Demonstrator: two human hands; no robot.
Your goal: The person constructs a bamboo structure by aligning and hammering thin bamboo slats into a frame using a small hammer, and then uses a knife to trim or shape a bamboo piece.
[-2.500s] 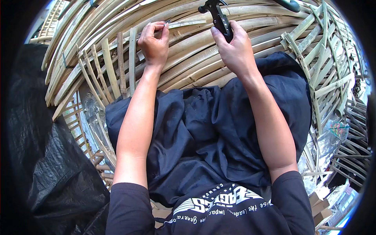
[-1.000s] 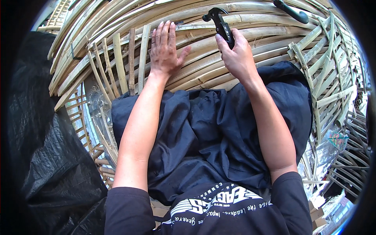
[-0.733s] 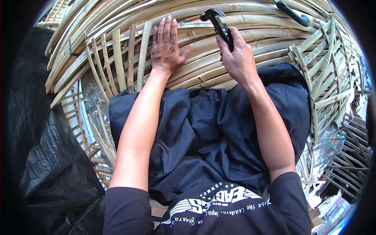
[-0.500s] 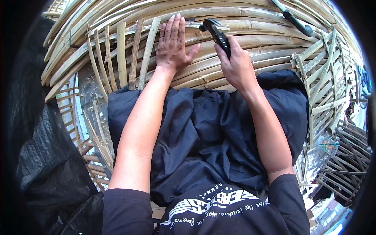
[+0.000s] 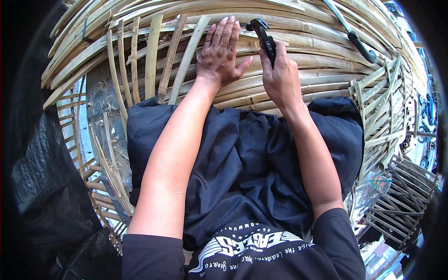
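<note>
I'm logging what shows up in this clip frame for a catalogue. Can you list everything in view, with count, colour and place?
bamboo frame: one, tan, curved slats across the top and down both sides
hammer: one, black, top centre, in the right hand
second tool: one, dark handle, lying on the slats at upper right
plastic sheet: one, black, left edge
smaller slat racks: several, brownish, lower right
left hand: flat on the slats, fingers spread
right hand: gripping the hammer handle
dark trousers and shirt: centre and bottom
</note>
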